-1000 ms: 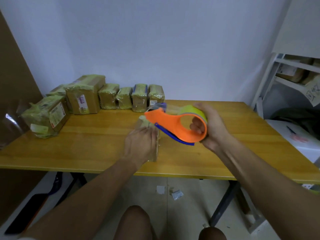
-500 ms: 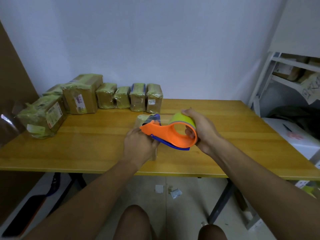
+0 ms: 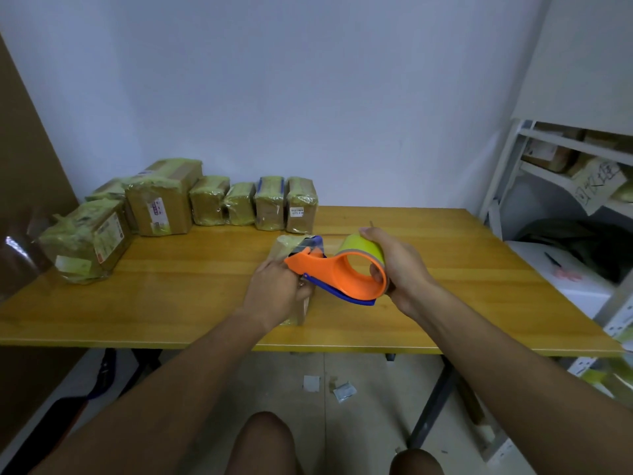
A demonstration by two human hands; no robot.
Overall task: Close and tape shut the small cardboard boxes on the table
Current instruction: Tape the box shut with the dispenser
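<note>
Left hand [image 3: 274, 293] clamps small box [image 3: 286, 246] on table [image 3: 171, 296]; right hand [image 3: 399, 269] grips tape dispenser [image 3: 337, 277] at box top

Over the last second the right hand [image 3: 399, 269] has brought the orange tape dispenser [image 3: 337, 274] down and toward the person, from a raised position above the small cardboard box [image 3: 291, 269] to one where its blue-edged nose lies against the top of the box. The dispenser's front end now sits right at the fingers of the left hand [image 3: 277, 293], where a second ago it was held clear above them. The left hand has curled tighter round the near end of the box, and more of the box's far end now shows beyond the dispenser's nose.
</note>
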